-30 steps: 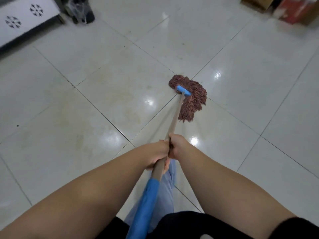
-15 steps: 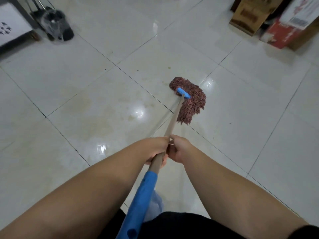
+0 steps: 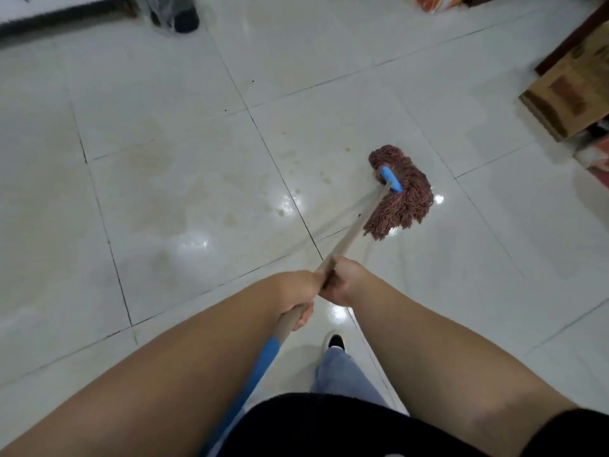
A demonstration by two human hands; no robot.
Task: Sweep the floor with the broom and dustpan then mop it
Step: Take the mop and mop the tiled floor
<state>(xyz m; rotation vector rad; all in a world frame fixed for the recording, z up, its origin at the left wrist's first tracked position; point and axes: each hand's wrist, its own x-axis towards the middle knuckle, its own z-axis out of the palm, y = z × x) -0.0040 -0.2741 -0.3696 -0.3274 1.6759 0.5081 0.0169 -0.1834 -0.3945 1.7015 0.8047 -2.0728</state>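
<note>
I am watching both hands wrapping the mop handle (image 3: 349, 237): the left hand (image 3: 296, 296) is making its grip lower on the wooden part, just above the blue sleeve, and the right hand (image 3: 342, 280) is curling its grip right beside it, higher up. The reddish mop head (image 3: 400, 196) is lying on the white tiled floor (image 3: 164, 127), ahead and to the right, near a cardboard box (image 3: 570, 94). Wet sheen and yellowish smudges are showing left of it.

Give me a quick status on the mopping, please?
Left hand and right hand both grip the mop handle. Mop head down on the tiles. Cardboard box beyond, on the right.
</note>
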